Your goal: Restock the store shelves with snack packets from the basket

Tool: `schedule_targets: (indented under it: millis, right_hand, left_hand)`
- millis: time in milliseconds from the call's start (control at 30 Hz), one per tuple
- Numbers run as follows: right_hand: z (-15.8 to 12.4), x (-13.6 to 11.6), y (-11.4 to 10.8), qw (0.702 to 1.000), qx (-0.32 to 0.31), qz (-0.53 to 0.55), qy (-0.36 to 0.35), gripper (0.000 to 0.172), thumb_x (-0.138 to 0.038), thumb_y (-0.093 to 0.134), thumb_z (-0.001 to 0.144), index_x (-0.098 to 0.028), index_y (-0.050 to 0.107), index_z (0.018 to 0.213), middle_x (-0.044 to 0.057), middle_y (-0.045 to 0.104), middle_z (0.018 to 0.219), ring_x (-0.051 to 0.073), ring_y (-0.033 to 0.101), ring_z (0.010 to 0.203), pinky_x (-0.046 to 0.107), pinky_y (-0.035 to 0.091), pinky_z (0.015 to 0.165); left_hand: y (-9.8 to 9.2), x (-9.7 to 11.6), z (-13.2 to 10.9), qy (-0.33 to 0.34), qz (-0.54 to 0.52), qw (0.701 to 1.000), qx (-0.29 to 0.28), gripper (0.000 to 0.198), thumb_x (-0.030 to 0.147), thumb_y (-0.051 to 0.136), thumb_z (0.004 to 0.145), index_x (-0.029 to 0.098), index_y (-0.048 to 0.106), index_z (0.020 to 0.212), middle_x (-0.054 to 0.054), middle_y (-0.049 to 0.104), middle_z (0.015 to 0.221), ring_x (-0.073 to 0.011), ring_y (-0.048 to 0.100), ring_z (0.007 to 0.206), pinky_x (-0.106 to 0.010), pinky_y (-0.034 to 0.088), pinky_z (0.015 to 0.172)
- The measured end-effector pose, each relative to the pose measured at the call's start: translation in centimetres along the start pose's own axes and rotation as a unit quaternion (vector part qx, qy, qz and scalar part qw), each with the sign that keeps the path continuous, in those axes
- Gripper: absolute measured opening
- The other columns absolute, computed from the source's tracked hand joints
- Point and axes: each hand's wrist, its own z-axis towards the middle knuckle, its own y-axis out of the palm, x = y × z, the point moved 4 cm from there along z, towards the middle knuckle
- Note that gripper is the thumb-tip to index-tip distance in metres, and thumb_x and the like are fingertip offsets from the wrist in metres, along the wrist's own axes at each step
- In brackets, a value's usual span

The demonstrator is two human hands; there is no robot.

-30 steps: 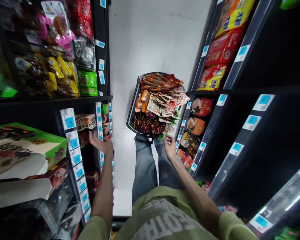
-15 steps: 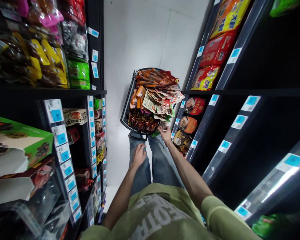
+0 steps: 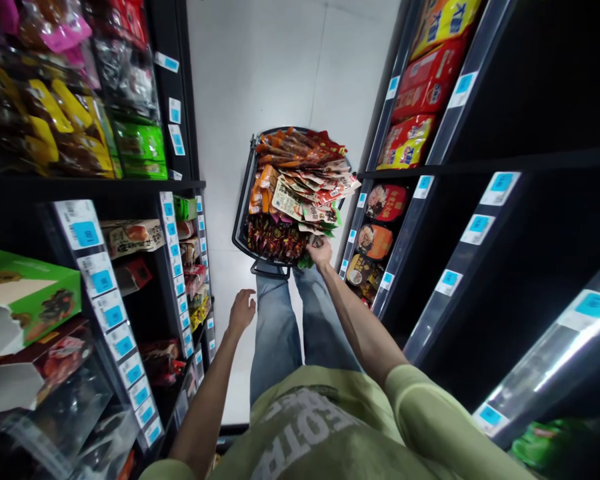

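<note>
A black shopping basket (image 3: 239,223) full of snack packets stands on the floor at my feet. Its handle (image 3: 271,273) hangs over the near side. Inside, orange-brown packets (image 3: 295,148) lie at the far end, cream-and-red packets (image 3: 325,183) in the middle, and dark red packets (image 3: 275,240) nearest me. My right hand (image 3: 321,253) reaches in at the near right corner, its fingers closed round a small snack packet, partly hidden. Left of my knee, my left hand (image 3: 243,311) hovers apart from the basket, fingers loosely bent and holding nothing.
Dark shelves with price tags (image 3: 450,280) line both sides of the narrow aisle. On the right are red and yellow noodle packs (image 3: 407,141) and round-topped tubs (image 3: 375,241). Torn open cartons (image 3: 45,293) and bagged snacks (image 3: 70,127) fill the left shelves. Pale floor (image 3: 260,60) runs ahead.
My left hand has moved left and nearer to me, away from the basket handle. My right hand stays at the basket's near right corner. The view has shifted slightly.
</note>
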Motion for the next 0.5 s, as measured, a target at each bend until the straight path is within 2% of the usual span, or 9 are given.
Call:
schedule_targets:
  millis: [100, 233, 367, 500]
  right_hand:
    - [0.6, 0.1, 0.8, 0.999, -0.015, 0.035, -0.017, 0.052, -0.033, 0.076, 0.064, -0.021, 0.063, 0.113, 0.006, 0.074, 0.102, 0.024, 0.068, 0.094, 0.035, 0.052, 0.088]
    - [1.1, 0.4, 0.9, 0.992, -0.066, 0.096, -0.05, 0.048, -0.028, 0.073, 0.063, -0.018, 0.065, 0.11, 0.004, 0.075, 0.096, 0.02, 0.069, 0.085, 0.031, 0.054, 0.083]
    - [1.2, 1.1, -0.5, 0.978, -0.116, 0.149, -0.086, 0.044, -0.029, 0.073, 0.063, -0.016, 0.067, 0.104, 0.003, 0.076, 0.093, 0.019, 0.069, 0.083, 0.032, 0.055, 0.082]
    - [0.7, 2.2, -2.4, 0.973, -0.115, 0.174, -0.096, 0.038, -0.027, 0.069, 0.063, -0.016, 0.067, 0.1, 0.006, 0.077, 0.093, 0.02, 0.069, 0.083, 0.033, 0.055, 0.083]
  left_hand:
    - [1.5, 1.1, -0.6, -0.016, -0.023, 0.999, -0.029, 0.033, 0.007, 0.045, 0.084, 0.017, 0.061, 0.11, -0.011, 0.062, 0.111, -0.0251, 0.06, 0.105, -0.046, 0.047, 0.102]
    - [3.5, 4.0, -0.8, -0.009, -0.052, 0.997, -0.051, 0.033, 0.006, 0.048, 0.081, 0.016, 0.062, 0.108, -0.012, 0.063, 0.112, -0.0273, 0.058, 0.11, -0.046, 0.045, 0.104]
    - [5.3, 7.3, -0.1, 0.007, -0.082, 0.995, -0.064, 0.032, 0.005, 0.049, 0.081, 0.017, 0.063, 0.107, -0.01, 0.066, 0.111, -0.0249, 0.061, 0.108, -0.04, 0.047, 0.101]
    - [6.6, 9.4, 0.9, 0.0, -0.117, 0.991, -0.06, 0.031, 0.003, 0.051, 0.079, 0.02, 0.064, 0.102, -0.008, 0.069, 0.108, -0.0224, 0.064, 0.102, -0.038, 0.048, 0.098]
